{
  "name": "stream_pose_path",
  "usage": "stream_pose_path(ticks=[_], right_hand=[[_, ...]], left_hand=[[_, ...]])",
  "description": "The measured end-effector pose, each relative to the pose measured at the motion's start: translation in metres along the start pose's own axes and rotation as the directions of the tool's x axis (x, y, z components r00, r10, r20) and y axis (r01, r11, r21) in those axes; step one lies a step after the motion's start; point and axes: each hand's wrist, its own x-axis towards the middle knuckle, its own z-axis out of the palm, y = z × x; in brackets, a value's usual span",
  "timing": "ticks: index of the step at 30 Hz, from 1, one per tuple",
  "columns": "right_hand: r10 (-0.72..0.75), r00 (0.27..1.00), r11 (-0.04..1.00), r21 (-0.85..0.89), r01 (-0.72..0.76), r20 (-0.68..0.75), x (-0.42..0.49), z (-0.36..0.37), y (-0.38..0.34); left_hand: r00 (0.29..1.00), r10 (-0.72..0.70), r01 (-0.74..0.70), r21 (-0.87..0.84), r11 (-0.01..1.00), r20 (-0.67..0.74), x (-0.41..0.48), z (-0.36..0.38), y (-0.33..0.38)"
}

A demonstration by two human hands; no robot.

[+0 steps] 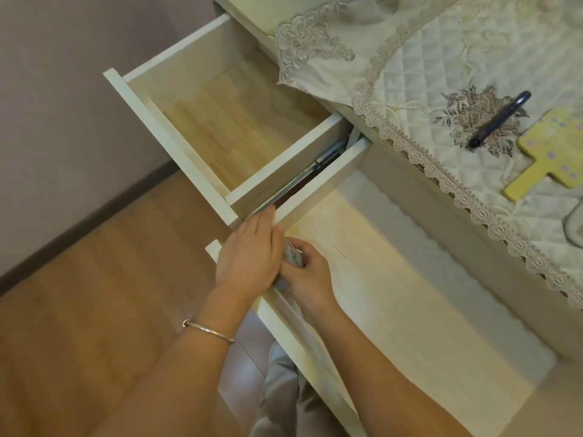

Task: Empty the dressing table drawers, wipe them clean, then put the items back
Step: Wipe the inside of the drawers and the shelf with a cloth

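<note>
Centrally, both hands meet at the front left corner of the wide drawer, which is pulled out and has a pale liner on its bottom. The left hand keeps a flat, open grip, fingers straight along the drawer's side wall, and partly hides the corner. A silver bangle circles its wrist. The right hand has its grip curled round a small pale wad with dark marks.

At 11 o'clock from the hands the small drawer stands open, showing a wooden bottom. A metal slide rail runs between the two drawers. At 2 o'clock, the table carries a lace-edged cover. On it lie a dark pen and, near it, a yellow cross-shaped piece.
</note>
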Motion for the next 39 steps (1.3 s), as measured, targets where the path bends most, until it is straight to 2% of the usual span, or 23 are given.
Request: stream_pose_path(ticks=[3, 8, 12, 17, 19, 21, 23, 26, 29, 32, 35, 37, 39], right_hand=[[0.002, 0.993, 0.987, 0.16, 0.018, -0.121, 0.005, 0.001, 0.0], [-0.071, 0.945, 0.967, 0.209, 0.143, -0.318, 0.046, -0.034, -0.031], [-0.034, 0.875, 0.928, 0.309, 0.206, -0.484, 0.087, -0.071, -0.06], [0.01, 0.888, 0.867, 0.446, 0.221, -0.46, 0.083, -0.05, -0.059], [0.048, 0.901, 0.889, 0.43, 0.159, -0.431, 0.067, -0.035, -0.041], [0.066, 0.941, 0.919, 0.388, 0.072, -0.332, 0.048, -0.024, -0.024], [0.053, 0.96, 0.938, 0.343, 0.047, -0.276, 0.039, -0.026, -0.025], [0.051, 0.917, 0.905, 0.406, 0.125, -0.395, 0.066, -0.051, -0.05], [0.043, 0.92, 0.832, 0.524, 0.182, -0.389, 0.092, -0.064, -0.068], [0.066, 0.932, 0.888, 0.446, 0.108, -0.357, 0.065, -0.04, -0.048], [0.087, 0.97, 0.924, 0.383, 0.007, -0.227, 0.039, -0.031, -0.031], [0.112, 0.943, 0.896, 0.442, 0.04, -0.312, 0.053, -0.048, -0.042], [0.125, 0.893, 0.843, 0.521, 0.134, -0.432, 0.074, -0.07, -0.06]], left_hand=[[1.0, 0.015, -0.015, 0.015, 1.0, 0.0, -0.001, 0.0, -0.001], [0.999, 0.028, -0.028, 0.025, 0.999, 0.017, -0.002, 0.001, -0.003], [1.0, 0.01, -0.01, -0.001, 1.0, 0.027, -0.002, 0.004, -0.005], [0.999, -0.011, 0.012, -0.012, 1.0, 0.044, -0.001, 0.004, -0.005], [0.999, -0.006, 0.006, -0.01, 1.0, 0.046, -0.001, 0.003, -0.004], [0.999, -0.007, 0.007, -0.013, 1.0, 0.042, -0.001, 0.002, -0.003], [0.999, -0.011, 0.012, -0.02, 1.0, 0.033, -0.002, 0.001, -0.003], [0.999, -0.026, 0.027, -0.028, 0.999, 0.04, -0.003, 0.0, -0.002], [0.999, -0.019, 0.019, -0.024, 1.0, 0.031, -0.002, 0.0, -0.001], [0.999, -0.026, 0.026, -0.018, 0.999, 0.027, -0.002, -0.001, 0.0], [0.999, -0.021, 0.021, 0.001, 1.0, 0.032, -0.004, -0.002, 0.002], [0.999, -0.015, 0.013, 0.046, 0.999, 0.039, -0.005, -0.001, 0.002], [1.0, 0.018, -0.021, 0.118, 0.993, 0.024, -0.005, 0.002, 0.001]])
